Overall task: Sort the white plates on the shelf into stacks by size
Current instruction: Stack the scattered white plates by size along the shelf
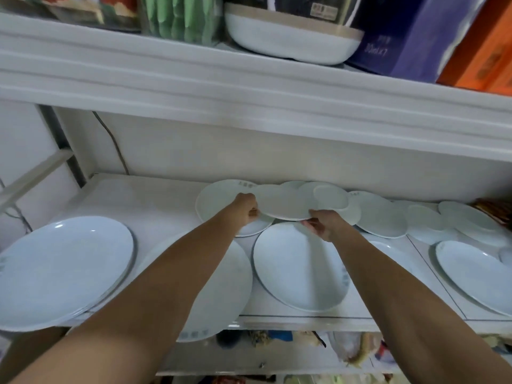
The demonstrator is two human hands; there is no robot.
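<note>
Fingers (252,212) of my left hand (245,207) were curled on the left rim of a mid-sized plate (282,203), and my right hand (325,225) pinched its near right rim; both were clamped on that one plate, which rode raised and slightly tilted at the back of the shelf (155,200); I placed everything else from it. Behind and left of it, partly under it, lay a broader plate (219,200) with print on its rim; behind and right of it overlapped smaller plates (332,196), with more small plates (382,220) further right; just in front of it lay a large plate (299,267); well off to its front left sat what looked like a stack of large plates (63,267). I judged the step to be lifting out one mid-sized plate, with the back row not yet sorted; next I would need a same-sized partner, or bare shelf to its left, and would have to keep it level so its rim cleared the plates beneath; whether it touched them I could not tell.
</note>
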